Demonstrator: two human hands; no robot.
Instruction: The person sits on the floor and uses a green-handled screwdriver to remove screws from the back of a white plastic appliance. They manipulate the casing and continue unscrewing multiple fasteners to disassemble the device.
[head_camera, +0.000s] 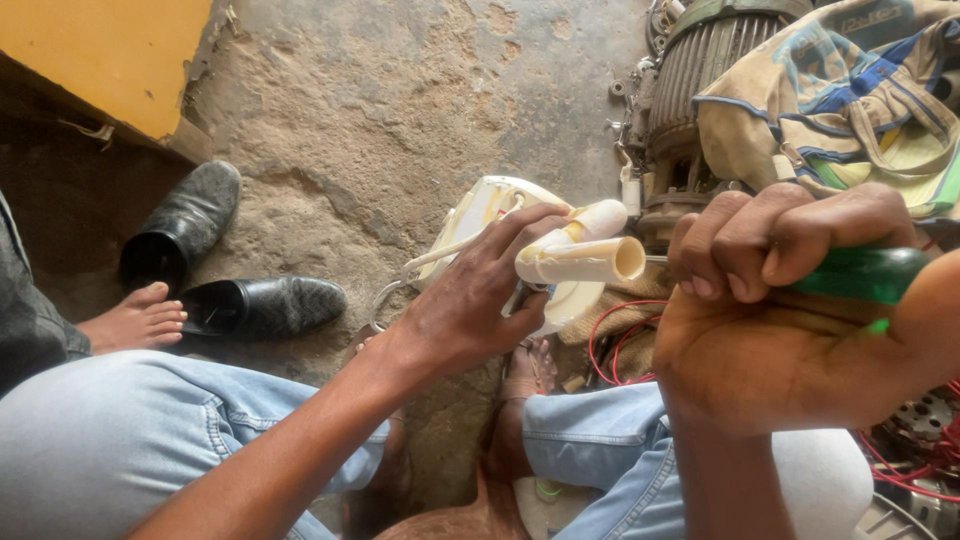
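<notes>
My left hand (470, 300) grips a cream-white plastic appliance part (575, 262) with a hollow tube end that points right. A larger white plastic housing (480, 215) lies just behind it over the ground. My right hand (770, 300) is closed around the green handle of a screwdriver (860, 275), close to the camera and just right of the tube. The screwdriver's shaft and tip are hidden behind my fingers.
Two black shoes (200, 265) and a bare foot (135, 318) sit at the left on the rough concrete floor (380, 120). An electric motor (690, 90) under a dirty cloth bag (850, 100) stands at the top right. Red wires (615, 340) lie below it. A yellow panel (110, 55) fills the top left.
</notes>
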